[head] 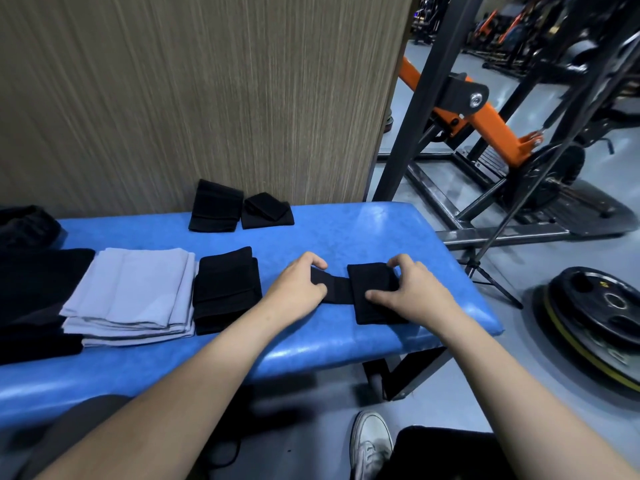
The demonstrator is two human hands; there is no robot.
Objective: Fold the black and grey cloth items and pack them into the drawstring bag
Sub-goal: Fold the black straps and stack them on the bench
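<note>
Head view: on a blue bench (346,233), folded grey cloths (135,292) lie just beside a folded black piece (225,289); farther right, the left hand (298,289) pinches a black strap's (332,289) free end while the right hand (412,289) clamps its folded half. Soft, light and limp by appearance, the strap is probably best held at the edges.

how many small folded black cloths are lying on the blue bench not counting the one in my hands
3: two side by side at the far edge by the wall, one beside the grey stack. More dark fabric lies at the left edge, unclear.
</note>
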